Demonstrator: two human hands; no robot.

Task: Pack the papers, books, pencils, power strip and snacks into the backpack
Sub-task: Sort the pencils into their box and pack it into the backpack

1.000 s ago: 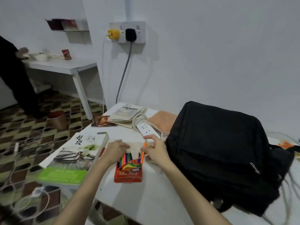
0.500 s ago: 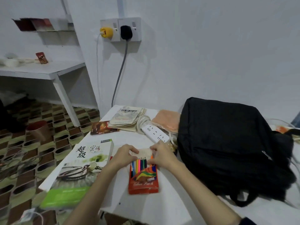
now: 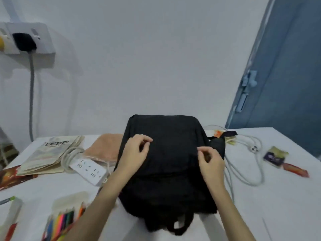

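- Black backpack (image 3: 166, 159) lies flat on the white table (image 3: 278, 197), at the centre of the view, its carry loop toward 6 o'clock.
- Left hand (image 3: 134, 153) rests on the backpack's upper left panel, fingers curled; whether they pinch fabric or a zipper cannot be told.
- Right hand (image 3: 211, 161) sits at the backpack's right edge, at 3 o'clock from the left hand, thumb and forefinger drawn together as if pinching; what lies between them is too small to make out. The two hands are apart.
- White power strip (image 3: 88, 169) lies just beside the backpack at 9 o'clock, its coiled cord (image 3: 68, 156) touching a stack of papers (image 3: 50, 153) further toward 9 o'clock.
- Orange cloth pouch (image 3: 106, 148) lies at 10 o'clock from the backpack, partly tucked behind it.
- Open box of coloured pencils (image 3: 59, 223) lies at 7 o'clock, near the table's front edge.
- Book (image 3: 8, 216) is cut off by the frame at 8 o'clock.
- Snack packets (image 3: 276, 156) lie at 3 o'clock, well apart from the backpack, beyond a loose white cable (image 3: 250, 171).
- Wall socket (image 3: 27, 40) with a black plug sits at 10 o'clock on the wall.
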